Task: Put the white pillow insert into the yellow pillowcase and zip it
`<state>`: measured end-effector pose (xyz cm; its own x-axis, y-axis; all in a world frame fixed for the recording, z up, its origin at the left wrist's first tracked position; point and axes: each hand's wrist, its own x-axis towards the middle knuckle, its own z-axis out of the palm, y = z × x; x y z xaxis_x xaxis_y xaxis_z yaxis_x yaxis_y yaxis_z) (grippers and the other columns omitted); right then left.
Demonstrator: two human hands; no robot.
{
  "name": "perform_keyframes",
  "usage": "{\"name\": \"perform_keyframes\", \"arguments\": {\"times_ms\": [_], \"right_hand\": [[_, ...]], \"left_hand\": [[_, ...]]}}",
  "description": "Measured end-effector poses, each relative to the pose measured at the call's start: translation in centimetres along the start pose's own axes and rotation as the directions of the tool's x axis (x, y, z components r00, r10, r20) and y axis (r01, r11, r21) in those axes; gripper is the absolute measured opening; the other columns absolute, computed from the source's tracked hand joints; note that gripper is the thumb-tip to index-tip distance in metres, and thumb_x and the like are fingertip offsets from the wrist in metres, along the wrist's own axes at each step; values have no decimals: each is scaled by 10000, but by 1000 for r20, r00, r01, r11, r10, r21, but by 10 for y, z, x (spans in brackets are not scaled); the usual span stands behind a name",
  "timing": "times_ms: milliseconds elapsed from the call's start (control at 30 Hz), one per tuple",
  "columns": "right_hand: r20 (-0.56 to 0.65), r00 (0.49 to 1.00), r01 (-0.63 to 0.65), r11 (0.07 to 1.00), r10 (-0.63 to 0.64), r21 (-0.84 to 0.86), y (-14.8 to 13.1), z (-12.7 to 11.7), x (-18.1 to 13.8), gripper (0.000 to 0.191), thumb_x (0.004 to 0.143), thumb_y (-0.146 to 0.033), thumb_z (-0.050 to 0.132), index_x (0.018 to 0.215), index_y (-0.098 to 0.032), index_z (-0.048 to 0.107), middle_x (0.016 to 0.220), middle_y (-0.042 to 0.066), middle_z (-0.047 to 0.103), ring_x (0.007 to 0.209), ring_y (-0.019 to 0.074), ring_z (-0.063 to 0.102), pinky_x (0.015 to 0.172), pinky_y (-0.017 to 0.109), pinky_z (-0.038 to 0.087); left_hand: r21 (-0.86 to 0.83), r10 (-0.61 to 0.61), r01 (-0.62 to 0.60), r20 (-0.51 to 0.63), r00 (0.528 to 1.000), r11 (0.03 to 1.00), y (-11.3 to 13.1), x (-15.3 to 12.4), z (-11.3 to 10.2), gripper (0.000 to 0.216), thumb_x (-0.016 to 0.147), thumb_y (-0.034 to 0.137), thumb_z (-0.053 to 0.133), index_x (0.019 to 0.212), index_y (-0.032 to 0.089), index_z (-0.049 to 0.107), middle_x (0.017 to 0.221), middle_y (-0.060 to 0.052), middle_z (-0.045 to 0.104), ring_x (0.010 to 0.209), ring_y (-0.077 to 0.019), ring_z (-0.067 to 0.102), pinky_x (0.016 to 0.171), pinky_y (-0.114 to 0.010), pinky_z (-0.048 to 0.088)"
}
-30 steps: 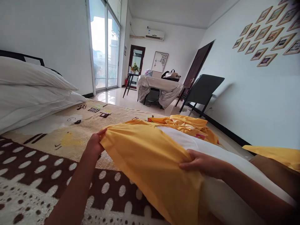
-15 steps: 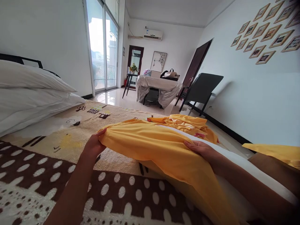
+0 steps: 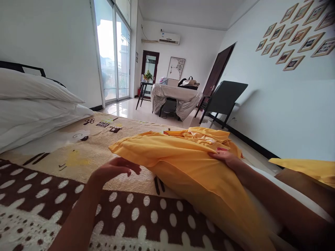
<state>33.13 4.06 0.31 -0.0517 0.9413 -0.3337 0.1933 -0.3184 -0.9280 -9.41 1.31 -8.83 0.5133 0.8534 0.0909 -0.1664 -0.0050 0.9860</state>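
A yellow cloth (image 3: 178,157) is stretched across the bed in front of me, its left corner pointing out over the blanket. My right hand (image 3: 226,158) pinches the upper edge on the right side, with the fabric hanging in folds below it. Just under the left corner, my left hand (image 3: 117,169) is empty, its fingers apart and slightly curled. Behind the stretched part lies a crumpled heap of yellow fabric (image 3: 209,134) with some pink and pale patches. White material (image 3: 293,193) shows beneath my right forearm.
The patterned blanket (image 3: 65,158) in beige and brown covers the bed. White pillows (image 3: 39,104) are stacked at the left. Past the bed stand a table under a plastic cover (image 3: 175,92) and a dark chair (image 3: 226,97). More yellow cloth (image 3: 306,169) lies over a leg at the right.
My left hand has let go of the cloth's left corner and moved slightly down and right, fingers opening. My right hand still holds its edge, a little higher and to the right.
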Motion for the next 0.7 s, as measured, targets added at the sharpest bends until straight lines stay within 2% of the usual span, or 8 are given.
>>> {"name": "perform_keyframes", "arguments": {"times_ms": [33, 100, 200, 333, 400, 500, 633, 700], "right_hand": [[24, 1000, -13, 1000, 13, 4, -1, 2, -4, 293, 791, -303, 690, 1058, -183, 678, 942, 113, 743, 846, 257, 717, 732, 339, 601], [71, 997, -36, 999, 34, 30, -3, 8, -14, 335, 783, -315, 701, 1087, -182, 661, 988, 104, 738, 869, 251, 714, 736, 329, 602], [107, 994, -24, 997, 16, 69, -4, 13, -26, 323, 775, -296, 710, 1072, -178, 658, 978, 96, 739, 858, 233, 715, 717, 296, 600], [92, 995, 36, 999, -37, 12, -7, 6, -22, 291, 737, -279, 743, 997, -164, 682, 954, 102, 741, 798, 218, 713, 663, 276, 590], [18, 995, 95, 992, -94, -88, -9, 0, -14, 327, 697, -310, 774, 986, -179, 695, 938, 87, 746, 778, 228, 708, 654, 297, 585], [-114, 962, 205, 931, -249, -303, -13, -9, -2, 368, 669, -365, 779, 997, -213, 711, 894, 59, 749, 777, 250, 694, 659, 333, 567], [-155, 881, 304, 785, -448, -540, -17, -17, 11, 329, 739, -426, 690, 960, -185, 725, 832, 64, 736, 776, 252, 668, 702, 339, 525], [-150, 836, 308, 678, -528, -667, -19, -20, 17, 299, 791, -410, 627, 935, -164, 717, 815, 69, 723, 775, 243, 653, 732, 333, 497]], "left_hand": [[82, -70, 69, 10, 998, 994, -1, 6, 11, 325, 656, 258, 767, 951, 122, 748, 991, -162, 725, 905, -268, 664, 680, -277, 491], [169, -160, 170, -74, 984, 971, -7, 20, 36, 315, 665, 311, 757, 939, 155, 750, 1025, -138, 722, 934, -272, 654, 661, -282, 485], [203, -172, 211, -192, 966, 956, -25, 41, 66, 315, 699, 407, 717, 899, 165, 747, 948, -121, 731, 892, -255, 646, 621, -277, 477], [240, -141, 200, -243, 960, 950, -49, 60, 87, 370, 650, 500, 733, 729, 139, 720, 711, -97, 702, 656, -212, 604, 523, -269, 429], [251, -103, 163, -237, 966, 954, -55, 65, 96, 402, 669, 531, 709, 729, 133, 709, 707, -95, 694, 648, -203, 596, 544, -271, 429], [248, -54, 107, -210, 976, 963, -60, 68, 111, 439, 716, 530, 665, 900, 133, 705, 903, -119, 716, 787, -234, 630, 653, -299, 471], [242, -33, 77, -181, 983, 967, -72, 67, 133, 495, 693, 492, 699, 1038, 138, 675, 1112, -139, 681, 1026, -292, 608, 858, -360, 477], [237, -57, 95, -162, 985, 967, -80, 66, 146, 553, 694, 512, 696, 1105, 143, 651, 1145, -146, 670, 1044, -297, 609, 892, -383, 475]]}}
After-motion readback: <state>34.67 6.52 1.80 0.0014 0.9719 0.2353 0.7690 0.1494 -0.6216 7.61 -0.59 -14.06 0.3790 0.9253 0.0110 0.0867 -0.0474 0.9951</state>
